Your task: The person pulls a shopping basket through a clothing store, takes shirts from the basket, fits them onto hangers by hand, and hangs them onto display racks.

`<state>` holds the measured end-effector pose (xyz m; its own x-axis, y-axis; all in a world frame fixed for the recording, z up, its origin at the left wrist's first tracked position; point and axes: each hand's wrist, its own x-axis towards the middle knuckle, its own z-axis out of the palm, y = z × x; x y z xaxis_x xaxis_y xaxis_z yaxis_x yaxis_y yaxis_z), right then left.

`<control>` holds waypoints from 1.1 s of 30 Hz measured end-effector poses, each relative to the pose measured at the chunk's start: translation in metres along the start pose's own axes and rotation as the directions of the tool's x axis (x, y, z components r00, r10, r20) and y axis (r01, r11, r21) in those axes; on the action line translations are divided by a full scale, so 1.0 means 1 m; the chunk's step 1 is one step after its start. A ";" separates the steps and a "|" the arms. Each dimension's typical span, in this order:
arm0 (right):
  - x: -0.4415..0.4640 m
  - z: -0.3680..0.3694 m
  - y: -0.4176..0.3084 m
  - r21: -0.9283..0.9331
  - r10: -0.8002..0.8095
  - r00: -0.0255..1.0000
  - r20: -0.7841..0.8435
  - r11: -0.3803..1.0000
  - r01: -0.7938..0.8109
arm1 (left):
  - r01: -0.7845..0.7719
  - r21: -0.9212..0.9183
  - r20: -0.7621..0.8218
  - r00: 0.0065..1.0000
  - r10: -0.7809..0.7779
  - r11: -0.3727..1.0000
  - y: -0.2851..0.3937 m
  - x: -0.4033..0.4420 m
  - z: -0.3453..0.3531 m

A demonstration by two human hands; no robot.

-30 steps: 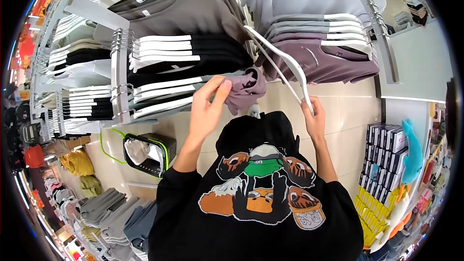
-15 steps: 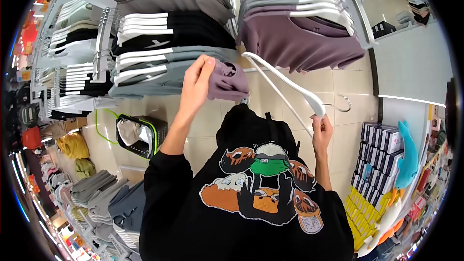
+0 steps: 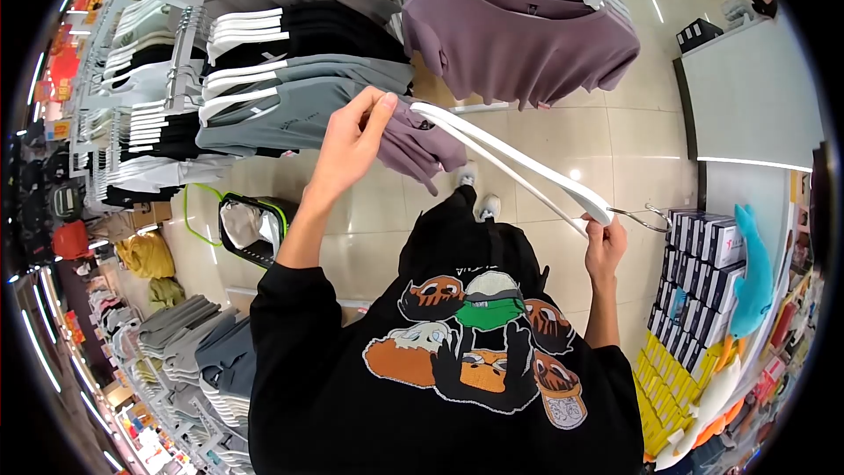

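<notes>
My left hand is closed on a mauve shirt, pinching it near the top with the thumb uppermost. The shirt hangs bunched from that hand, and its lower part drapes to the right. My right hand grips a white hanger close to its metal hook, which points right. The hanger's far end lies at the shirt's neck opening; whether it has entered the opening I cannot tell. Beyond my hands, a mauve shirt on a hanger hangs from the rack.
Grey and black shirts hang on the left rack. A black basket with a green rim stands on the floor. Stacked boxes and a blue plush toy are at the right. Folded clothes lie at lower left.
The hanger's far end has moved left to the shirt's neck. My right hand has shifted slightly right and down, and the hanger lies flatter. The view has shifted, showing both shoes.
</notes>
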<state>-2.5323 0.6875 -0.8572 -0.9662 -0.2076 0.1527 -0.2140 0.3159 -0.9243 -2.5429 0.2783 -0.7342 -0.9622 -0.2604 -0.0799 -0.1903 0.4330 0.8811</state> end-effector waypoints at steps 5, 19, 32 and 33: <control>0.007 -0.005 0.005 -0.046 -0.029 0.999 0.029 0.998 0.030 | -0.036 0.009 -0.057 0.998 0.036 0.999 0.008 0.010 0.007; 0.054 -0.008 -0.001 -0.163 -0.181 0.983 -0.013 0.971 0.176 | -0.166 0.027 0.114 0.980 0.162 0.986 0.014 0.048 0.007; 0.136 0.011 -0.052 -0.209 -0.224 0.937 0.266 0.936 0.283 | -0.600 0.321 0.378 0.790 0.482 0.733 0.009 0.076 -0.004; 0.139 0.022 -0.051 -0.228 -0.248 0.927 0.283 0.921 0.316 | -0.610 0.264 0.361 0.781 0.510 0.747 0.011 0.075 -0.001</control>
<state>-2.6524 0.6225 -0.7964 -0.8016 -0.5324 0.2722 -0.5353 0.4362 -0.7233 -2.6169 0.2626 -0.7303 -0.9188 0.3286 0.2186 0.3930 0.7104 0.5839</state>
